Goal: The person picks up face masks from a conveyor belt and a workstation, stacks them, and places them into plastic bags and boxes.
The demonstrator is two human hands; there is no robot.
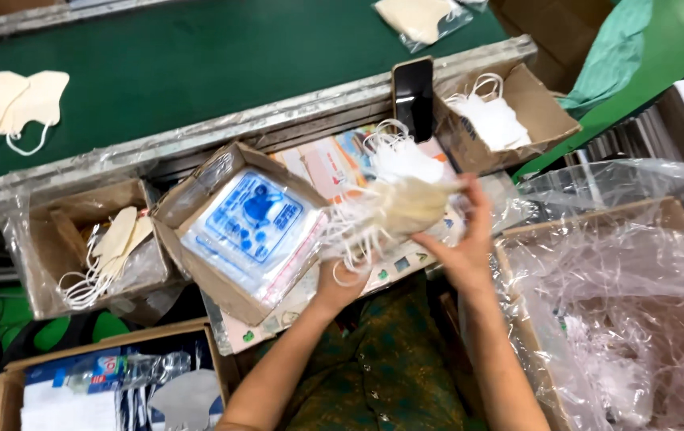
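Both hands meet over the middle of the cluttered bench (pixel 406 259), holding a cream-coloured stack of face masks (pixel 406 206) whose white ear loops spill out to the left in a blurred tangle. The left hand (pixel 340 281) comes up from below with its fingers closed under the stack, and the right hand (pixel 463 239) is clamped on the stack's right end, thumb and fingers wrapped round it. Just left of the masks sits an open cardboard box (pixel 198 199) tilted toward the person, filled with clear printed bags (pixel 252 227) bearing a blue design. Further left, a plastic-lined box (pixel 38 263) holds a few more cream masks (pixel 114 239) with loops dangling. Behind the hands a dark phone (pixel 414 96) leans upright against the edge of the green conveyor belt (pixel 198 56), and beside it a small carton (pixel 541 112) holds white masks (pixel 493 120). A pair of cream masks lies on the belt at far left (pixel 6 104). To the right stands a large box lined with crinkled clear plastic (pixel 621 279).
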